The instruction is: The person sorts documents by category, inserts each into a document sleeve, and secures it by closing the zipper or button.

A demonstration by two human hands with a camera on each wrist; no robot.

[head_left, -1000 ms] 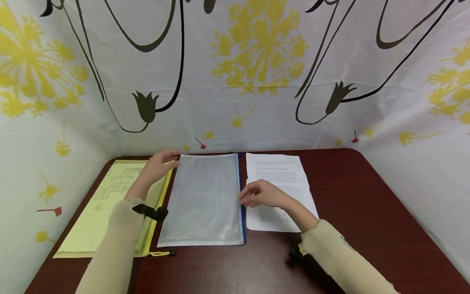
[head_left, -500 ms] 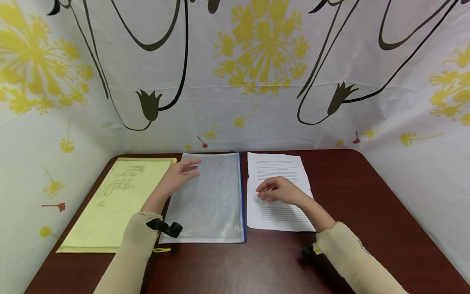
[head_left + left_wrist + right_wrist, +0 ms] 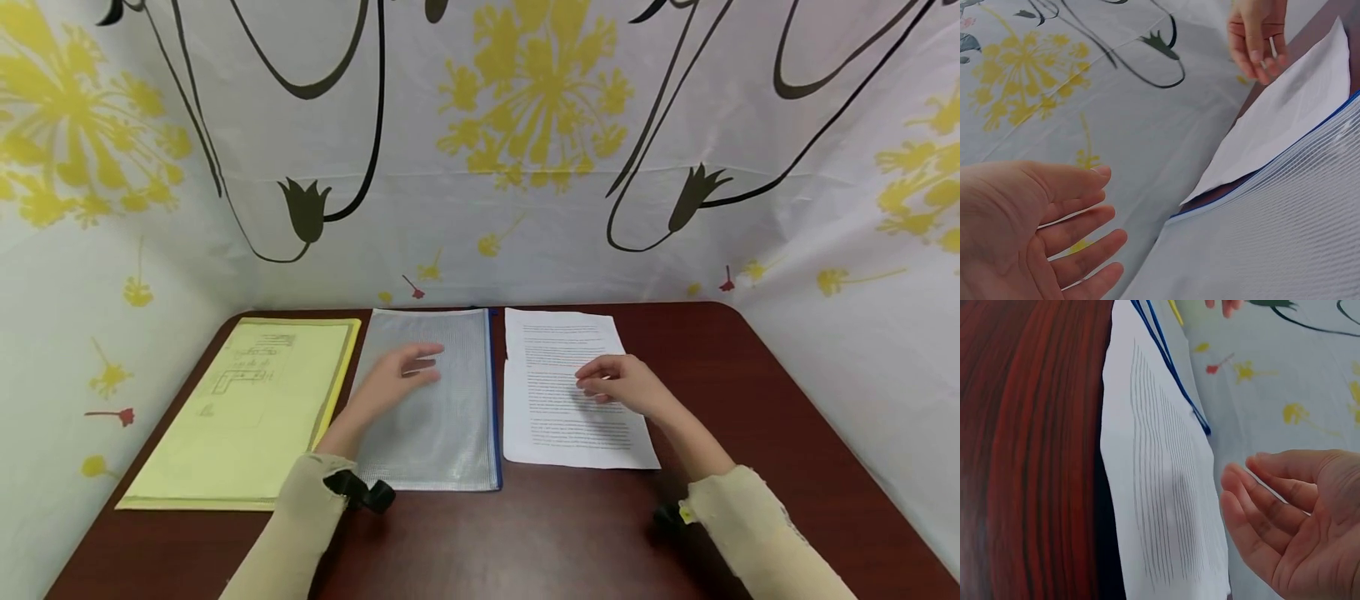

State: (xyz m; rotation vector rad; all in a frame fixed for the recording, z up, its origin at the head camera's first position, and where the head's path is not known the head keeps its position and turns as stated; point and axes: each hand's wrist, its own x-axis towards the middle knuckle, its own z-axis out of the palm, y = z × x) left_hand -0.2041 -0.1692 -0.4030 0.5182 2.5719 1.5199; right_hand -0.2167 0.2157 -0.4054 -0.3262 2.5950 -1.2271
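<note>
My left hand (image 3: 393, 381) hovers over a clear mesh zip pouch (image 3: 457, 417) with a blue zipper edge, its fingers relaxed and holding nothing. The left wrist view shows those fingers (image 3: 1088, 240) spread loosely beside the pouch (image 3: 1285, 225). Above the printed sheets of paper (image 3: 555, 433) is my right hand (image 3: 618, 383), fingers loosely bent with nothing between them. In the right wrist view the lines of text run along the paper (image 3: 1160, 487), and the hand (image 3: 1297, 519) is to its right. A yellow zip pouch (image 3: 232, 417) with a drawing sheet inside lies at the left.
The dark red-brown table (image 3: 562, 533) carries the two pouches and the paper side by side. A white cloth (image 3: 420, 150) with yellow and dark flower prints hangs behind and at both sides. Black wrist cameras (image 3: 360, 492) are strapped at the sleeves.
My left hand has moved right, from the yellow pouch's edge to over the mesh pouch. My right hand has moved right, from the blue zipper edge to over the paper.
</note>
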